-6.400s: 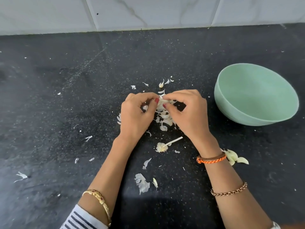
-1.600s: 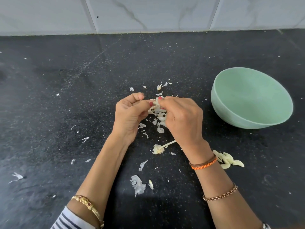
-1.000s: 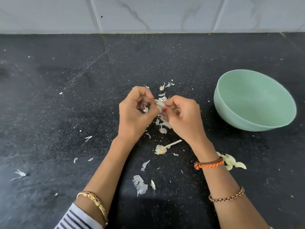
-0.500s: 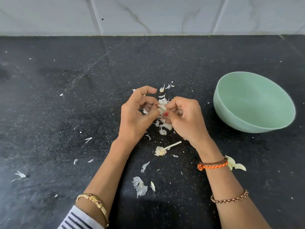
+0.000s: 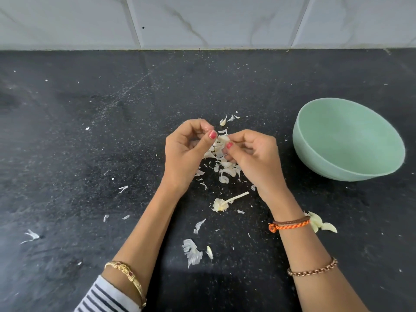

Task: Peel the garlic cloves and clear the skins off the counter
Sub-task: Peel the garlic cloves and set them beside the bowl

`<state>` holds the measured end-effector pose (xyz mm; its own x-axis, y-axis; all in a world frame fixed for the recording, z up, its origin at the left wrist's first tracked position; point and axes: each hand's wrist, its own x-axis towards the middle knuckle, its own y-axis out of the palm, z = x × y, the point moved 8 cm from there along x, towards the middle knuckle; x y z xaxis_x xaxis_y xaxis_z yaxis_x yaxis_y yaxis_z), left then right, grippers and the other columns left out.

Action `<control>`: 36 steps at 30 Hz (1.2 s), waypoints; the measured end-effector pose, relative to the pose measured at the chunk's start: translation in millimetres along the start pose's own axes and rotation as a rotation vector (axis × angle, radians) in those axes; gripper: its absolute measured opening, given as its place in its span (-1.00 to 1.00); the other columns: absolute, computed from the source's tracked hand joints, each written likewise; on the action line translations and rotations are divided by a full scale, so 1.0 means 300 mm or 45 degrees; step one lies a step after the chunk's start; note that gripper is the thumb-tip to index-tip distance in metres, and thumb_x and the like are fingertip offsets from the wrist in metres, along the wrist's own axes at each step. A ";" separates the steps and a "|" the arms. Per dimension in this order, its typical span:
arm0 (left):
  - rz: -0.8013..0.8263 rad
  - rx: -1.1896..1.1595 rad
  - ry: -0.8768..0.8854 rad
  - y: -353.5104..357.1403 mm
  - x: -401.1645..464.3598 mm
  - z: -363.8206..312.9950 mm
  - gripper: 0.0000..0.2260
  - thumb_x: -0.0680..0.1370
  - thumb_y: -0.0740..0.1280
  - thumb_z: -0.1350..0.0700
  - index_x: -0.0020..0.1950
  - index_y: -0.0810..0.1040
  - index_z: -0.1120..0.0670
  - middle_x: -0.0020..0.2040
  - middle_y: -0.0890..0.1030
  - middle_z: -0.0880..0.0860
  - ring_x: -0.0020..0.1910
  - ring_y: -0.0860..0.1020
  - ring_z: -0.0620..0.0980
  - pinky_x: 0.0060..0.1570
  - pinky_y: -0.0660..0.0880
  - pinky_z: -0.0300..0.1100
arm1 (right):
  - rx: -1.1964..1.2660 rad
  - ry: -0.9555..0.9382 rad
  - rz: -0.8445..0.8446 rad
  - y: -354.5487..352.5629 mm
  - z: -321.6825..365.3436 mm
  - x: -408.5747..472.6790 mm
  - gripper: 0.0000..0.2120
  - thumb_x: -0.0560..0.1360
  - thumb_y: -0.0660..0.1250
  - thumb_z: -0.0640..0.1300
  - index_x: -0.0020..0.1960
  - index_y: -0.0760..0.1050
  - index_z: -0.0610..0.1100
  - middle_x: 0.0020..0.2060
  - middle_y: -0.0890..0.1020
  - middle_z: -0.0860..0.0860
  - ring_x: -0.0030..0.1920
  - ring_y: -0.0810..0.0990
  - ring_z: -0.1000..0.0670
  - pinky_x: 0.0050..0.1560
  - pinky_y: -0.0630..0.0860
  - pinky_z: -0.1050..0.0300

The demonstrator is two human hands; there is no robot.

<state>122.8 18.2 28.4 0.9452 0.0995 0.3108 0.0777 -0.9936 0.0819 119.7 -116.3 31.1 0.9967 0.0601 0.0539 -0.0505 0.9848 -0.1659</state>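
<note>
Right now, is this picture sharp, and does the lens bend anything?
Head view: hands and garlic skins look sharp; the wide lens bows the counter's back edge and stretches the green bowl; soft, even light, faint sheen at lower left.

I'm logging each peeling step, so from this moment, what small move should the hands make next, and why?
Probably pull the two hands apart to strip the loosened skin. The left hand and right hand both pinch the garlic clove above the skin pile, and white skin still clings to it. The green bowl looks empty.

Black speckled stone counter (image 5: 90,131), white marble-veined wall tiles (image 5: 202,19)
</note>
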 end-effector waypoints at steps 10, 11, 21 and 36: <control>0.188 0.119 0.026 0.040 -0.002 0.011 -0.94 0.53 0.26 0.12 -0.12 0.48 -0.02 -0.28 0.53 -0.25 -0.26 0.44 -0.25 -0.20 0.41 -0.35 | 0.097 0.157 0.093 0.016 -0.034 0.001 -0.89 0.51 0.28 -0.33 -0.08 0.56 -0.19 -0.33 0.63 -0.03 -0.37 0.58 0.18 -0.30 0.51 0.35; 0.187 0.119 0.039 0.041 -0.002 0.008 -0.95 0.53 0.27 0.10 -0.12 0.49 -0.02 -0.28 0.53 -0.24 -0.26 0.44 -0.26 -0.21 0.41 -0.36 | 0.105 0.166 0.089 0.014 -0.037 0.001 -0.89 0.51 0.28 -0.33 -0.07 0.57 -0.20 -0.33 0.63 -0.04 -0.37 0.58 0.17 -0.30 0.51 0.34; 0.052 0.022 -0.007 0.018 0.000 0.023 -0.90 0.46 0.28 0.22 -0.11 0.48 0.03 -0.28 0.54 -0.14 -0.29 0.47 -0.26 -0.21 0.43 -0.37 | -0.023 -0.057 0.017 0.015 -0.008 0.002 -0.87 0.45 0.36 -0.35 -0.18 0.57 -0.14 -0.37 0.62 -0.01 -0.38 0.59 0.17 -0.32 0.52 0.35; 0.066 -0.205 -0.150 0.047 -0.013 0.044 -0.78 0.51 0.26 0.40 -0.19 0.41 0.09 -0.35 0.56 -0.20 -0.29 0.49 -0.30 -0.17 0.46 -0.39 | -0.580 -0.642 -0.388 0.009 0.061 -0.051 -0.91 0.38 0.35 -0.25 -0.22 0.59 -0.28 -0.41 0.63 -0.05 -0.44 0.57 0.02 -0.44 0.52 0.07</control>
<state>124.5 3.2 15.7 0.9779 0.0324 0.2067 -0.0146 -0.9750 0.2218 103.3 -111.6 47.9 0.8068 -0.0295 0.5901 0.3641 0.8115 -0.4571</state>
